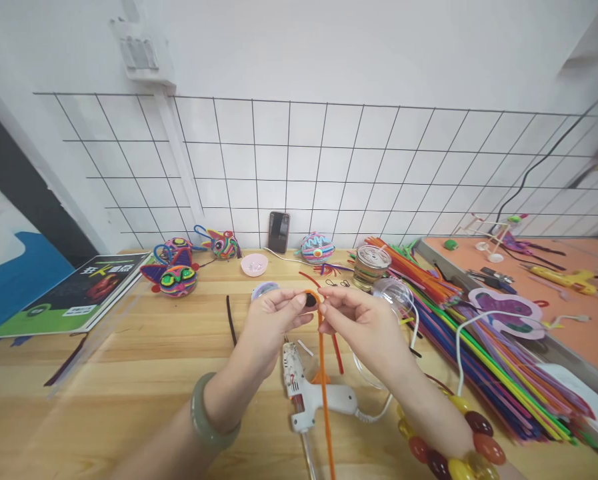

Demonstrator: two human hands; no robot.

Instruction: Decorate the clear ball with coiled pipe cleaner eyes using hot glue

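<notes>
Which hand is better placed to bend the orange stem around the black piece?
Probably the right hand: it pinches the orange stem close beside the black piece, while the left hand is occupied holding that piece.

- From my remote seat I see two bare forearms and ungloved hands, the left hand [273, 320] and the right hand [366, 327].
- On the left wrist I make out a bangle [197, 408]: one thick, rounded, unbroken-looking band in muted grey-green, with a soft sheen like polished stone.
- On the right forearm I have a chunky bead bracelet [489, 448] of large, glossy oval beads.
- Its colours read to me as yellow, orange-red, deep maroon and a see-through amber, mixed around the string.
- My view's lower edge cuts off part of that bracelet.
</notes>
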